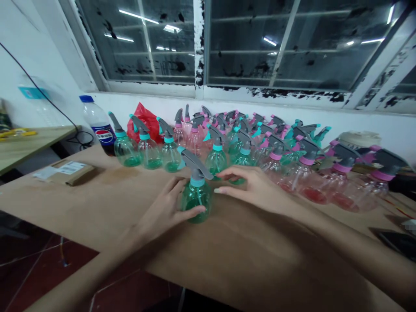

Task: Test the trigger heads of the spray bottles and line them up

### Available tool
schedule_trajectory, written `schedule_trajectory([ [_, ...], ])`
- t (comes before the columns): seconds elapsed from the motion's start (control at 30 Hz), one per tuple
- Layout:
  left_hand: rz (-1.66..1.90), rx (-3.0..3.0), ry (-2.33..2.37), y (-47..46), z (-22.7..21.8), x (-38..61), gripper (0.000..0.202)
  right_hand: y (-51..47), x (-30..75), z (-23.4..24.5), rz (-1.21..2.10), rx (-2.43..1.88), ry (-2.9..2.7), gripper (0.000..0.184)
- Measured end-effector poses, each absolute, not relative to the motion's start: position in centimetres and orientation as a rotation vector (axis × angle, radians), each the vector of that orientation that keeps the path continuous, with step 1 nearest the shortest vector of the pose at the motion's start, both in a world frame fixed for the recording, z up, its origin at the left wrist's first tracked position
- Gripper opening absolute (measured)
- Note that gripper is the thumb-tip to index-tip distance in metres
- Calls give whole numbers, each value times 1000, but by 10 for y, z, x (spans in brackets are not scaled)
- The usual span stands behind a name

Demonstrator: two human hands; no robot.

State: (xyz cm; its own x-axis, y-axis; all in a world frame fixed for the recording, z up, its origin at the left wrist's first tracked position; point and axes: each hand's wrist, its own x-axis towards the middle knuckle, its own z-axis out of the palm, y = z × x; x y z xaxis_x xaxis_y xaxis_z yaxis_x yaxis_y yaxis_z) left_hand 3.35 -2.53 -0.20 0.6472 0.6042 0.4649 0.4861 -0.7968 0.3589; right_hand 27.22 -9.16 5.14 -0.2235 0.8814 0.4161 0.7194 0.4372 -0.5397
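Observation:
A green spray bottle with a grey trigger head and teal collar is near the middle of the table. My left hand is wrapped round its body, the thumb across the front. Just right of its trigger head, my right hand has thumb and fingers apart, with nothing between them. Behind that hand are another green spray bottle and one more partly hidden. To the left stand three green spray bottles in a row, the nearest of them just behind the held one.
Several pink spray bottles crowd the table's right and back, mixed with teal ones. A cola bottle, a red plastic bag and a cardboard packet are at the left. The brown table's front edge runs below my arms.

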Motion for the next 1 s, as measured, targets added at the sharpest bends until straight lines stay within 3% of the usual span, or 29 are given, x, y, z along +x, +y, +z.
schedule_trajectory([
  [0.27,928,2803,1066,34,-2,24,60,-36,293,94,-308,-1427,-1946,21],
  [0.5,959,2891,1287,66,-1,43,68,20,277,104,-747,-1720,-2012,42],
  [0.63,912,2945,1392,71,9,54,62,38,271,97,-830,-1823,-2002,50],
  [0.83,889,3004,1489,77,20,67,60,47,271,91,-891,-1843,-2049,38],
  [1.0,831,3058,1502,85,25,76,59,47,271,93,-835,-1820,-2099,40],
])
